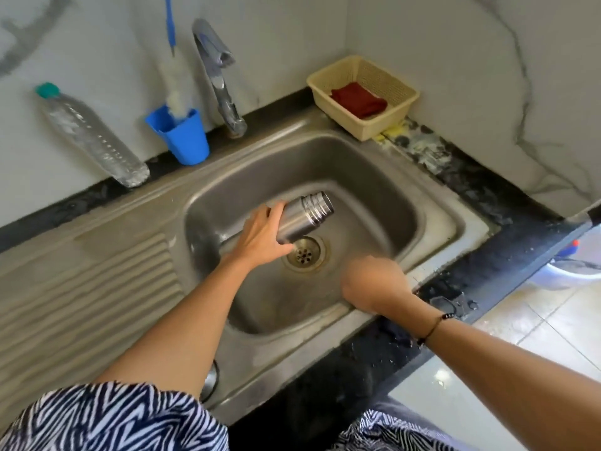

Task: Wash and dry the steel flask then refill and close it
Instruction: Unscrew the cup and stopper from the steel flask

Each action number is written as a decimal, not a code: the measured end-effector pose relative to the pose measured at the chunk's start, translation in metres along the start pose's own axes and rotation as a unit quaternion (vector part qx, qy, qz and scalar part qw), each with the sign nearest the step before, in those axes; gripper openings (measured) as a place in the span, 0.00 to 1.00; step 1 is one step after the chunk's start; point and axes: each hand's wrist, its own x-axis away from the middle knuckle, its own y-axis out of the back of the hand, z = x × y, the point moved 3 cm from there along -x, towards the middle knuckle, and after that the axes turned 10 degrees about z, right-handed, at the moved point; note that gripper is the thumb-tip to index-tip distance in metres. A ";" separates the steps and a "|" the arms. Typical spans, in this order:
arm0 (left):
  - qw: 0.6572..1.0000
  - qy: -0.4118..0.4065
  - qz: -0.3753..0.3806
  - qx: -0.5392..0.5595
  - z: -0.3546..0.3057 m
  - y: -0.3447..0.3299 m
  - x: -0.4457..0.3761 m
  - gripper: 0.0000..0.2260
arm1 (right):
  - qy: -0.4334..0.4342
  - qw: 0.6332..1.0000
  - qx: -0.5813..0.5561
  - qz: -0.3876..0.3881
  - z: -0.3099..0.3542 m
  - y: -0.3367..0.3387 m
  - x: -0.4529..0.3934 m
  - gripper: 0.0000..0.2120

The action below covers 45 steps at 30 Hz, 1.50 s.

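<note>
1. Marble-look walls meet in a corner behind a dark counter (pixel 507 242) with a steel sink (pixel 435 203) set into it; ribbed drainboard to our left.
2. Only one view, head cam, so everything below comes from it.
3. Our left hand (pixel 260 239) wraps its fingers round the base end of the steel flask (pixel 305 216), holding it tilted over the drain (pixel 304 253), threaded neck pointing up and away to the right. No cap on it.
4. Our right hand (pixel 374 284) sits low by the near-right rim of the basin, motion-blurred. We can't tell whether it's open, curled, or holding anything.
5. Tap (pixel 218 76) is not visibly running.
6. Against the back wall: a bottle brush (pixel 174 89) in a blue cup (pixel 185 138), a clear plastic bottle (pixel 94 135) leaning to the left of them, and a cream basket (pixel 387 125) holding a red cloth (pixel 357 99) in the corner.
7. Progress, our read: early. Flask is opened and over the basin, looks like emptying or rinsing. No suds visible, brush is parked in the cup.
8. Left to do: scrub, rinse, dry (red cloth is the likely candidate), refill, cap. We can't spot the cap with confidence.
</note>
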 end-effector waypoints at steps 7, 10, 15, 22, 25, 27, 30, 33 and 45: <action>0.994 0.017 0.032 -0.103 0.007 -0.020 -0.009 0.37 | -0.004 1.000 -0.018 -0.004 0.002 0.000 0.000 0.17; 0.990 0.011 0.037 -0.135 0.011 -0.023 -0.013 0.37 | -0.007 1.000 -0.014 -0.003 0.001 0.001 -0.001 0.18; 0.984 -0.005 0.035 -0.177 0.017 -0.024 -0.016 0.37 | -0.002 1.000 -0.010 -0.009 0.001 -0.001 -0.001 0.18; 0.971 -0.023 0.055 -0.232 0.016 -0.028 -0.012 0.37 | -0.013 1.000 -0.006 -0.014 0.001 0.001 0.002 0.17; 0.971 -0.023 0.049 -0.235 0.016 -0.028 -0.007 0.37 | -0.015 1.000 -0.008 -0.011 0.002 0.001 0.003 0.16; 0.972 -0.017 0.047 -0.232 0.018 -0.027 -0.005 0.37 | -0.018 1.000 -0.005 -0.010 0.003 0.001 0.002 0.16; 0.973 -0.008 0.044 -0.227 0.019 -0.025 -0.003 0.37 | -0.025 1.000 0.000 -0.007 0.002 0.001 0.002 0.17; 0.973 -0.008 0.041 -0.226 0.019 -0.022 -0.002 0.36 | -0.034 0.999 -0.004 -0.001 0.002 0.000 0.002 0.16; 0.976 -0.005 0.018 -0.215 0.010 -0.009 -0.007 0.35 | -0.029 1.000 -0.005 0.008 0.002 -0.001 0.001 0.16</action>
